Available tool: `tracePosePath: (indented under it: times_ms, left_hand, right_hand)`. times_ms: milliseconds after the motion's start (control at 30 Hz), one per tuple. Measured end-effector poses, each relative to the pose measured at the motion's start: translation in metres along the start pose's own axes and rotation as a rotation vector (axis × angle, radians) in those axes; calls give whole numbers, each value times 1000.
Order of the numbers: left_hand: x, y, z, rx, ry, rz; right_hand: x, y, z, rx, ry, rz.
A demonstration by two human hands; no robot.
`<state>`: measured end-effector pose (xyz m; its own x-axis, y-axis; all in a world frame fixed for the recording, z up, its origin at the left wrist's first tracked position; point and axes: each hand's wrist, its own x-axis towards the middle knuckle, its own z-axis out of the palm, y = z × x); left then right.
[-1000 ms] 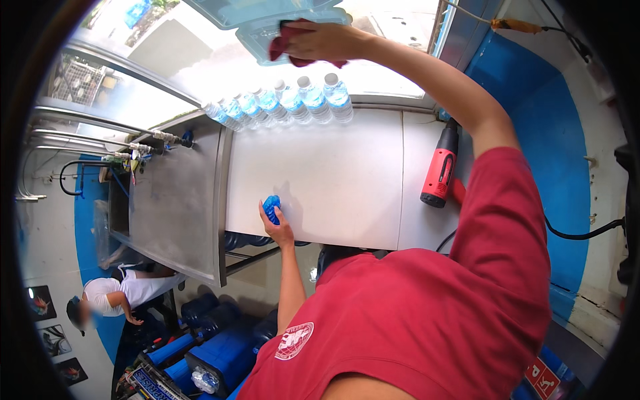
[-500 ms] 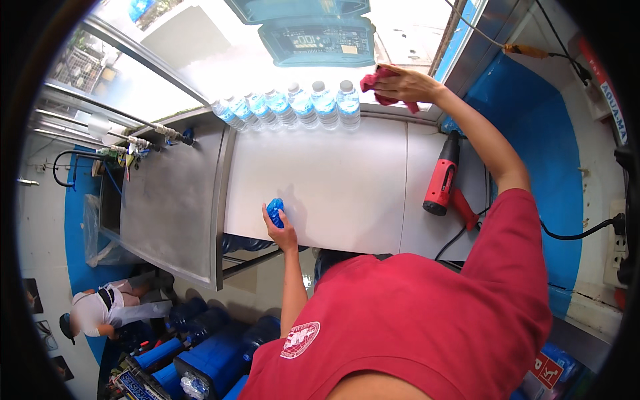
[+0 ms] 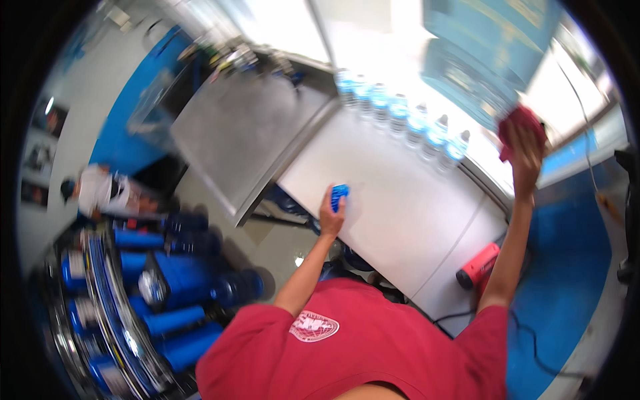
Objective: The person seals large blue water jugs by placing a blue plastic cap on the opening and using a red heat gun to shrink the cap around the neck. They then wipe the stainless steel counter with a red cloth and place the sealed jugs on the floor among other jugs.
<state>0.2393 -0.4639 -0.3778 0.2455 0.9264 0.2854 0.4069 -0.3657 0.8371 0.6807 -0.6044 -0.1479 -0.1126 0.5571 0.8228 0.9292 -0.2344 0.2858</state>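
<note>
My left hand (image 3: 330, 219) is closed around a small blue, see-through bottle-like thing (image 3: 340, 194) over the front part of the white table (image 3: 400, 200). With my arm stretched far to the right, my right hand (image 3: 525, 157) grips a crumpled red cloth (image 3: 520, 125) and holds it up at the window; motion blurs the fingers. Between the hands, along the window side of the table, stands a row of several clear water bottles (image 3: 417, 123) with pale blue labels.
A red heat gun (image 3: 480, 263) lies at the table's right end, its black cord (image 3: 460, 315) trailing off. Left of the table is a metal worktop (image 3: 233, 133). Blue water jugs (image 3: 233, 285) crowd the floor at lower left, near another person (image 3: 110, 190). A teal display sign (image 3: 480, 47) hangs at the window.
My view has turned, so the table now slants down to the right. The right hand with the red cloth has moved along the window. The left hand still holds the blue bottle-like thing.
</note>
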Motion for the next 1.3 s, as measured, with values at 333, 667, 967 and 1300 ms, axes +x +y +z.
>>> tracePosePath:
  times_ms: [333,667,967,1300]
  left_hand:
    - [7,8,-21,-446,-60,-159]
    - [-35,-24,-257,-1037,-305,-434]
    - [-20,-99,-412,-933,-16,-512]
    - [84,-218,-470,-1011,57,-535]
  right_hand:
    - [-107,-167,-68,284,-253,701]
    - [47,-447,-41,1012,-429,445]
    - [141,-681,-52,1574,-887,40]
    - [183,-813,35,1622,-899,-118]
